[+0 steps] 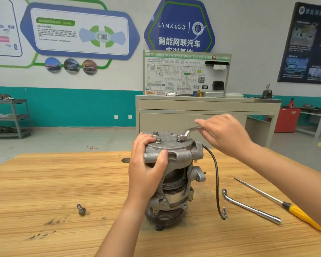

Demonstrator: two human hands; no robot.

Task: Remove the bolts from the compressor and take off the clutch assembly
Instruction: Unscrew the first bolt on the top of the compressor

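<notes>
Wood-grain table (44, 182) fills the near half of the view, with a teal-banded wall and a wiring-diagram training board far behind. On the table's middle stands the compressor (176, 184), upright, its dark grooved pulley (163, 216) at the bottom and its flat end plate on top. The left hand (146, 169) comes up from the near edge and grips the compressor's upper left side, fingers curled over the plate's rim and thumb pressed against the near flange. The right hand (224, 134) reaches in from the right, forearm slanting down toward the near right corner, and holds the handle of an offset ring wrench (188, 132). The wrench's ring sits over a bolt (180, 137) on the plate's right. That hand is motion-blurred, and the handle vanishes under it, so the exact finger grip is hard to read. Two more bolts (155, 133) stand on the plate's left, just beside the left fingertips. A loose bolt (81, 209) lies on the table, well left of the compressor. To the right lie an L-shaped socket wrench (248, 207) and a yellow-handled screwdriver (278, 201), whose handle is partly covered by the right forearm. A black cable (216, 175) loops down from the compressor's right side.
</notes>
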